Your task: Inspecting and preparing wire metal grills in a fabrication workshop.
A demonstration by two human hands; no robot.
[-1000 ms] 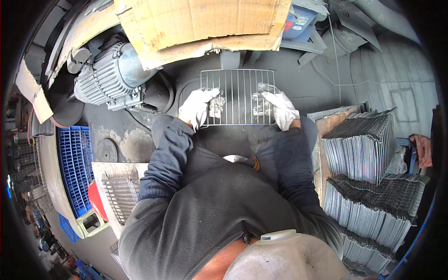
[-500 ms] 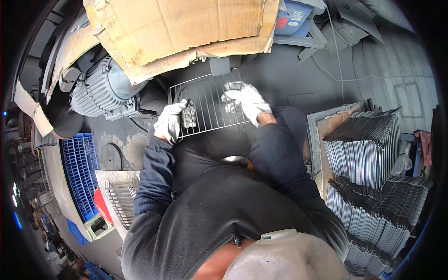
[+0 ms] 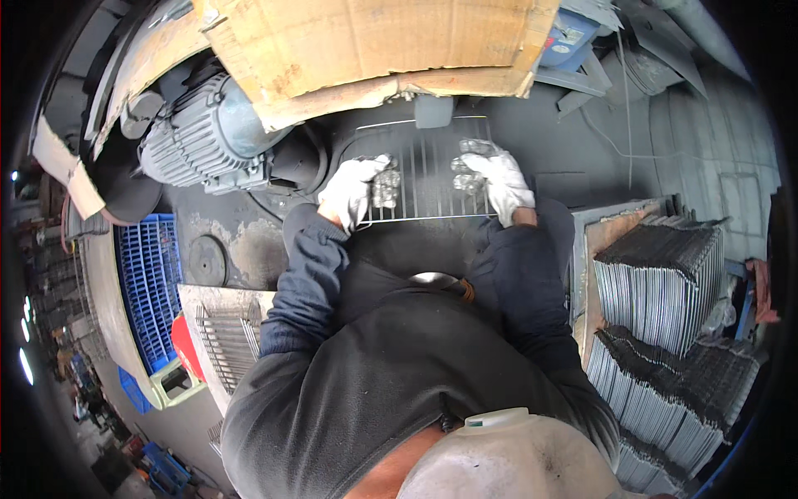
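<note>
A rectangular wire rack (image 3: 426,219) of thin parallel bars is held level in front of my body. My left hand (image 3: 353,187), in a white glove with grey-soiled fingers, is closed round the rack's left side. On the opposite side my right hand (image 3: 499,176), gloved alike, grips the rack with its fingers curled over the bars. The rack's far edge is next to a small grey block (image 3: 434,111), which hides part of it; whether they touch I cannot tell.
A cardboard sheet (image 3: 374,41) hangs beyond the rack, with a grey motor (image 3: 195,141) to its left. Stacked wire racks (image 3: 657,283) stand at my right. Several more racks (image 3: 226,345) lean on a board at my left, near a blue plastic crate (image 3: 150,283).
The surroundings have shifted rightward in the picture. The rack, tilted before, now sits squarer, with its far edge by the grey block. Both hands have kept their grip.
</note>
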